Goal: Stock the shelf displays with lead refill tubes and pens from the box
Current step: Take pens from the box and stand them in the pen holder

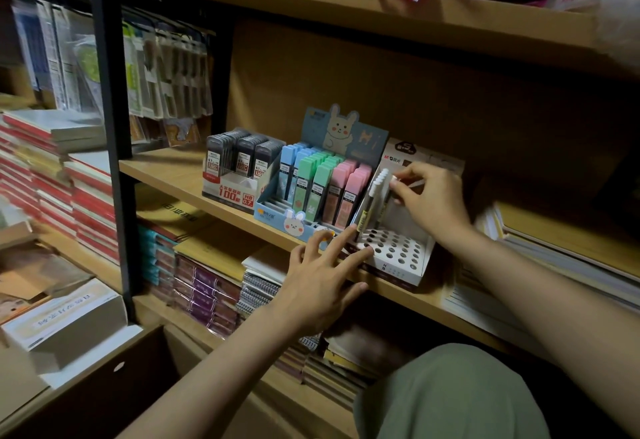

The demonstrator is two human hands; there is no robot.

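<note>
A white display box (412, 267) with a grid of round holes stands on the middle shelf. Several white-capped tubes (372, 196) stand in its left rows. My right hand (429, 196) pinches the top of one tube (393, 184) beside them. With straight, spread fingers, my left hand (322, 279) rests fingertips on the box's front left corner. To the left stand a bunny display (277, 211) with blue, green and pink lead cases, and a white display (230, 192) of dark lead cases.
The wooden shelf (166, 170) runs left of the displays. Notebook stacks (207, 286) fill the shelf below, and paper stacks (554, 251) lie right of the box. An upper shelf (346, 5) hangs overhead. A dark upright post (110, 92) stands at left.
</note>
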